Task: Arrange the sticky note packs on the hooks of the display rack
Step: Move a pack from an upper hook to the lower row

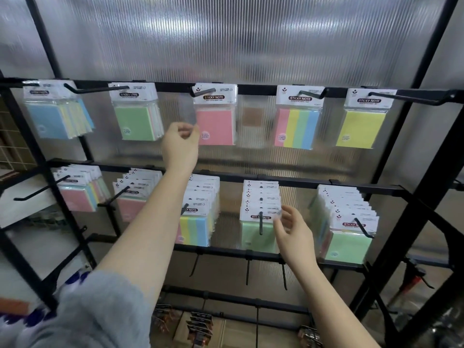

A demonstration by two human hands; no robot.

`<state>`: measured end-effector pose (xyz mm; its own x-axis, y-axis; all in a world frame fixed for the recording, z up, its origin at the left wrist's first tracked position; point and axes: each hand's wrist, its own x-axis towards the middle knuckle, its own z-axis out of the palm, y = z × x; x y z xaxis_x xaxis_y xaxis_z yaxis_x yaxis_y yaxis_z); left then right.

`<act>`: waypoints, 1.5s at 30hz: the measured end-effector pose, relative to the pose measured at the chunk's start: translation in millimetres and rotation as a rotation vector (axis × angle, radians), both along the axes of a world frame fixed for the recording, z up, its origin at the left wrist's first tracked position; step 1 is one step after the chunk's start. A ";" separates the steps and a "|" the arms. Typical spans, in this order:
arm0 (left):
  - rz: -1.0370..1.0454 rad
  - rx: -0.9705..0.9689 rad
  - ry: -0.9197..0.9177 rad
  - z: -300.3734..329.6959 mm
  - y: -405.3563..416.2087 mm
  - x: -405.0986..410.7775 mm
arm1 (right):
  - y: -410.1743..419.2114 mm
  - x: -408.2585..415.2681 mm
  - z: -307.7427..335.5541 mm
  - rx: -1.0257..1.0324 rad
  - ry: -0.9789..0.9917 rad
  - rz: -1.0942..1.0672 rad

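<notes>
My left hand (180,141), fingers curled, sits at the left edge of the pink pack (215,114) on the upper rail's middle hook (204,92); whether it pinches the sleeve, I cannot tell. My right hand (292,234), at four o'clock from it, has loosely spread fingers touching the header of the front green pack (259,231) on the lower rail (288,182). Judgement: to do this step well, I grip the header card, keep the pack square, and slide it straight along the hook.
</notes>
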<state>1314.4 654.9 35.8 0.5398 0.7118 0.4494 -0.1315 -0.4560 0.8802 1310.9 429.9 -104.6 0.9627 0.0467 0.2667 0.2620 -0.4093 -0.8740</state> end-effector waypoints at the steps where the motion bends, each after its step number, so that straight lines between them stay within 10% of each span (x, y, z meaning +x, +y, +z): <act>1: -0.014 0.018 0.028 -6.4 -0.9 -6.9 | 0.1 -0.4 -2.0 0.015 0.006 -0.001; 23: -0.010 0.002 0.230 -83.5 -6.8 -81.0 | 16.9 -2.4 -32.7 0.210 0.175 0.053; 45: 0.088 0.078 0.139 -93.3 -26.3 -88.3 | -9.1 -54.6 1.5 0.274 -0.171 0.017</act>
<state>1226.1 628.7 -57.5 0.5374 0.7253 0.4302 0.0326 -0.5276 0.8489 1256.4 420.8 -103.2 0.9024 -0.0339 0.4295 0.4194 -0.1591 -0.8937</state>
